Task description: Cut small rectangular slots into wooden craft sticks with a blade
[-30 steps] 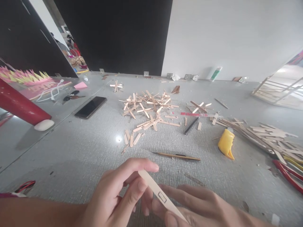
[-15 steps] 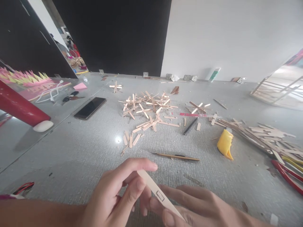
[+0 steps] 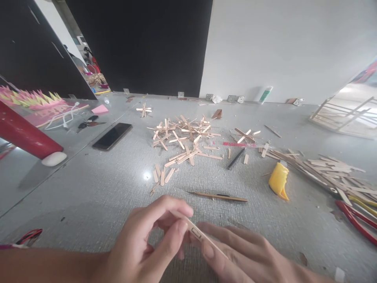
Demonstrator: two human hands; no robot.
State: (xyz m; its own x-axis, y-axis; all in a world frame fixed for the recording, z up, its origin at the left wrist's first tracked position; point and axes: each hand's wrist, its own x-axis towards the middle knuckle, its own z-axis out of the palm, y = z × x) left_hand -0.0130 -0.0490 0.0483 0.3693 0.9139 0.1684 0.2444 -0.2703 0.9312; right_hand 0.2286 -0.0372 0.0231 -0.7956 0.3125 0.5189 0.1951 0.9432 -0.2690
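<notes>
Between my two hands is a flat wooden craft stick (image 3: 203, 237) with a small rectangle drawn in dark line on its face. My left hand (image 3: 156, 239) pinches its upper end between thumb and forefinger. The lower end lies in my right hand (image 3: 238, 253), thumb on the near side and fingers behind. A thin craft knife (image 3: 218, 196) lies on the table just beyond my hands, and a few short cut stick pieces (image 3: 163, 176) rest to its left.
Crossed craft sticks (image 3: 188, 133) are heaped mid-table. A phone (image 3: 112, 136) lies left of them, near a red tube (image 3: 28, 129). To the right are a black pen (image 3: 236, 158), a yellow object (image 3: 278, 181), loose sticks (image 3: 332, 167) and red-handled pliers (image 3: 353, 220).
The stick has tilted so its marked face shows narrower. My right thumb has moved up along it toward the drawn rectangle, closer to my left hand.
</notes>
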